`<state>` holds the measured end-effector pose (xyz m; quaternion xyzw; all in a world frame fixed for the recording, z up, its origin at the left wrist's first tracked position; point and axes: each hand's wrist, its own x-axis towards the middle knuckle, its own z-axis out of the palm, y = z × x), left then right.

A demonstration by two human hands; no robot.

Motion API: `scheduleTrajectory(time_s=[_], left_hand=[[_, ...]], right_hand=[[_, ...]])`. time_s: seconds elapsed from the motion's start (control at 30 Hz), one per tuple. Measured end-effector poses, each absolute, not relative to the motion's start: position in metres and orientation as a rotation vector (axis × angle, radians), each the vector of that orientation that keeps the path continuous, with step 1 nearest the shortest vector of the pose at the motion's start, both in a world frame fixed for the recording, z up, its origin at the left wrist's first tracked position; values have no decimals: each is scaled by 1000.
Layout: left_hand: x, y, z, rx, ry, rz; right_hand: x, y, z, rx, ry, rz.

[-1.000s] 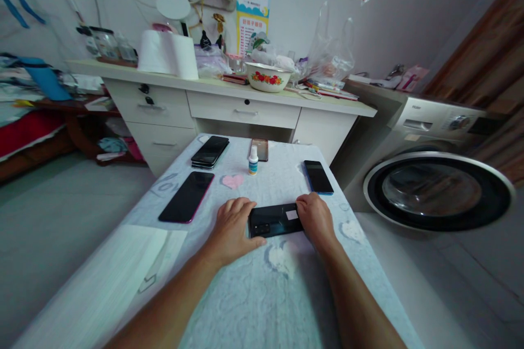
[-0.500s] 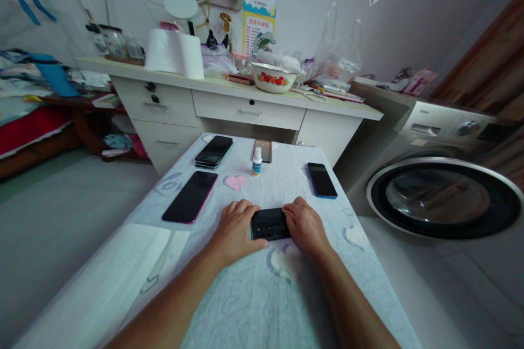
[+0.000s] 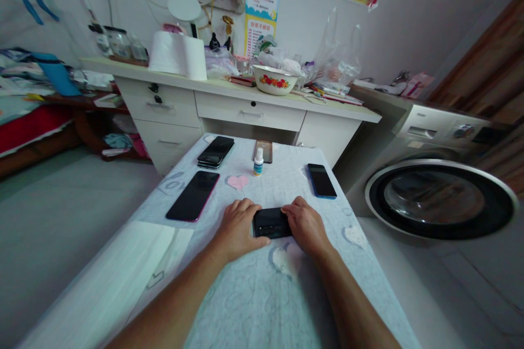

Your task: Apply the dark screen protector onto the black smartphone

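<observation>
A dark smartphone (image 3: pixel 271 222) lies sideways on the cloth-covered table, its camera side facing up. My left hand (image 3: pixel 239 229) grips its left end, with the thumb along the near edge and the fingers at the far corner. At the right end my right hand (image 3: pixel 306 224) is closed on the phone, fingertips pressed on its upper right corner. Beyond the hands stands a small white spray bottle (image 3: pixel 257 163) with a blue and yellow label. Behind it lies a brown-rimmed phone case (image 3: pixel 265 151).
A pink-edged phone (image 3: pixel 193 196) and a stack of phones (image 3: pixel 216 151) lie at left; a blue-edged phone (image 3: pixel 321 180) is at right. Behind the table (image 3: pixel 245 300) stands a white desk (image 3: pixel 164 103) with a flowered bowl (image 3: pixel 275 82). A washing machine (image 3: pixel 426 120) stands right, door open.
The phone between my hands has tipped slightly, so its camera area looks flatter. My hands keep nearly the same places, and the whole view has shifted a little.
</observation>
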<state>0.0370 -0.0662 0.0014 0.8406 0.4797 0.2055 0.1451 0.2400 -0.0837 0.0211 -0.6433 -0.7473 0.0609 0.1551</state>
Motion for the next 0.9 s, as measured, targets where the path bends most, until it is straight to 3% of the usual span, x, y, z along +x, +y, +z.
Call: scheduleTrajectory(time_s=[0.9], left_hand=[[37,-66,5,2397,1385,563]], right_hand=[[270,-77,20,-2204,-1875,-18]])
